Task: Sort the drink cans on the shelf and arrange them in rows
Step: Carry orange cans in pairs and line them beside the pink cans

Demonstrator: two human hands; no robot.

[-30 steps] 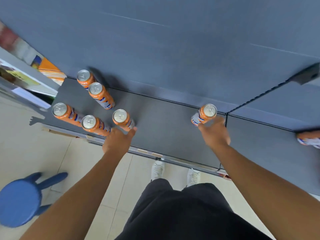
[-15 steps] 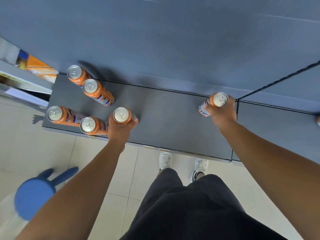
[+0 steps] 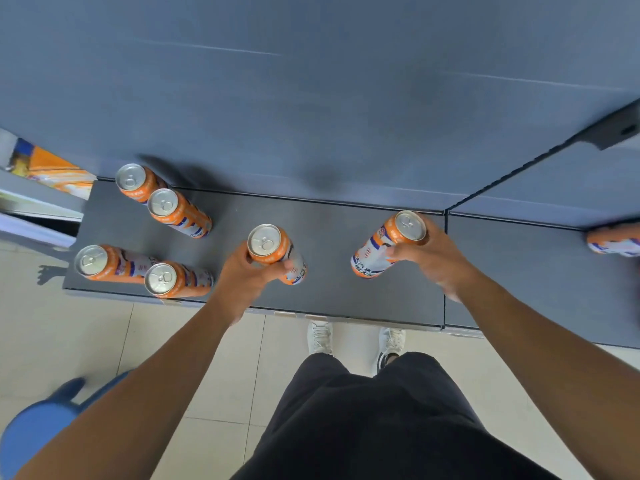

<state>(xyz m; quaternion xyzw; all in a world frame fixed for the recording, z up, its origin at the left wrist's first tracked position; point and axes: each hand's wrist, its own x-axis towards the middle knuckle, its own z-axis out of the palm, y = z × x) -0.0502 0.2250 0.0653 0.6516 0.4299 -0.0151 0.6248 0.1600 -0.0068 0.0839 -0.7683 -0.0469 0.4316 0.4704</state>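
Tall orange and white drink cans stand on a dark grey shelf [image 3: 329, 216]. My left hand [image 3: 242, 271] grips one can [image 3: 273, 251] near the shelf's middle. My right hand [image 3: 433, 254] grips another can [image 3: 388, 244] further right, close to the shelf divider. Two cans [image 3: 131, 178] [image 3: 176, 213] stand at the back left, one behind the other. Two more cans [image 3: 104, 265] [image 3: 176, 278] stand side by side at the front left edge. A further can [image 3: 613, 237] shows partly at the far right, on the neighbouring shelf.
A vertical divider [image 3: 445, 265] splits the shelf from the neighbouring section [image 3: 536, 271]. The grey back panel [image 3: 311, 98] rises behind. A blue stool [image 3: 38, 427] stands on the tiled floor at lower left. My white shoes [image 3: 320, 337] are below the shelf edge.
My left hand has carried its can rightward from the front-left group to the shelf's middle. My right hand has brought its can forward and leftward, away from the back wall.
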